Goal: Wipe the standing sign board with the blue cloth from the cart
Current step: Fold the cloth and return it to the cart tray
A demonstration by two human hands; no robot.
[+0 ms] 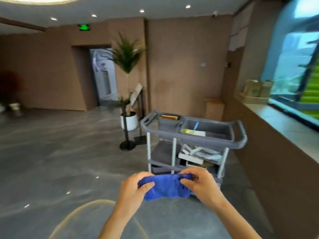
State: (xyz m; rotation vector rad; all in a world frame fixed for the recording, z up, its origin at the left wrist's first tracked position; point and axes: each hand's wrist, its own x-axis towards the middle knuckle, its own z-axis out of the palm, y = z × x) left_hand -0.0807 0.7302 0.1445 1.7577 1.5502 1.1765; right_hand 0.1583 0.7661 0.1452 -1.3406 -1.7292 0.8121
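Left hand (136, 188) and right hand (198, 183) raised together, fingers apparently curled, pinching.

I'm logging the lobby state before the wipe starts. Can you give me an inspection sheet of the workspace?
Surface: glossy grey floor with light reflections.
Job's things: blue cloth held in front of the grey cart; standing sign board beside the potted plant, untouched.
Clutter: bottle and brush in the cart's top tray, papers on its middle shelf.
Grippers: left hand and right hand each pinch an end of the cloth.
Cables: nothing seen.
Surroundings: brown walls, doorway, window ledge with boxes.
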